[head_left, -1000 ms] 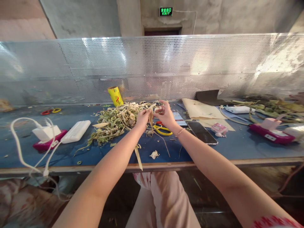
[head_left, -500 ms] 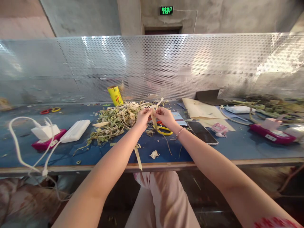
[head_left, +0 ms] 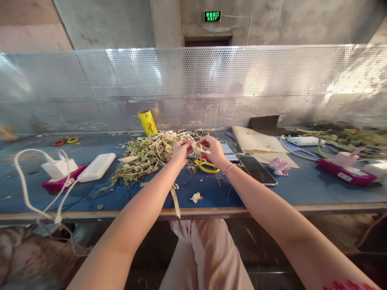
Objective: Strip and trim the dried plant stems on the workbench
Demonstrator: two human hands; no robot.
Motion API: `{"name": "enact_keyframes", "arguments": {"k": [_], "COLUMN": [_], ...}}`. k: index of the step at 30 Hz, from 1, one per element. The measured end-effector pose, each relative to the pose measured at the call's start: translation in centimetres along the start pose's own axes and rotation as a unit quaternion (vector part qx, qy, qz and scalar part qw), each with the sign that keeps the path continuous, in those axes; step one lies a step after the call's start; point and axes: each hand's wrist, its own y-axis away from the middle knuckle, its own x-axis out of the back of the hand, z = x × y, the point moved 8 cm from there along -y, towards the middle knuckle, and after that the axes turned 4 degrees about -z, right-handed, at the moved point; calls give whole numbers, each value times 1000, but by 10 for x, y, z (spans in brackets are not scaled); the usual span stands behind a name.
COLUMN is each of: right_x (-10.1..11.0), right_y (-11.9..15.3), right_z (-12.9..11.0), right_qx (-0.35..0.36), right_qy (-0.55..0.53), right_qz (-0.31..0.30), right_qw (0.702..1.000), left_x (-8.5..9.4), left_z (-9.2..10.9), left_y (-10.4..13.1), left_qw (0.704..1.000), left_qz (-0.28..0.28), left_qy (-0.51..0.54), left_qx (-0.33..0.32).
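Between my two hands is a pale, flat strip (head_left: 198, 149) that looks like dried plant or paper ribbon; I cannot make out which. My left hand (head_left: 182, 152) pinches its left end, fingers closed. My right hand (head_left: 211, 147) is closed on its other side, with a pale end sticking out below the fingers. Just under the hands lie yellow-and-red-handled scissors (head_left: 208, 166), their blades partly hidden. Left of and behind my left hand spreads a heap of dried greenish plant pieces (head_left: 142, 155). Another pale strip (head_left: 175, 200) hangs over the table's front edge.
A yellow cardboard tube (head_left: 147, 122) stands behind the heap. To the right lie a dark phone (head_left: 258, 170), a pink figurine (head_left: 279, 165) and brown paper (head_left: 258, 139). White cables and a magenta power strip (head_left: 51, 185) are at left. A perforated metal screen (head_left: 193, 80) borders the back.
The strip stood upright above my fingers; now it is lower and folded between them, its end pointing right. My hands stay close together in nearly the same place.
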Motion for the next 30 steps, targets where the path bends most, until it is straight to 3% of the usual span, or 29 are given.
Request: {"name": "enact_keyframes", "arguments": {"k": [9,15,22,25,30], "right_x": [0,6,6,5,7], "right_y": [-3,-4,-3,-3,-2], "right_z": [22,21,13,10,8], "right_qx": [-84,-60,-48,-48,-64], "right_qy": [-56,-41,-22,1,29], "right_qz": [44,72,54,49,44], "right_qw": [994,995,997,998,997], "left_x": [-2,-21,-21,-19,-24], "left_z": [7,-6,-6,-8,-2], "left_y": [0,3,5,4,3], "left_qw": [994,988,990,990,983], "left_qz": [-8,-127,-138,-136,-167], "left_qy": [-92,-86,-17,-24,-75], "left_qx": [-58,-16,9,23,-14]}}
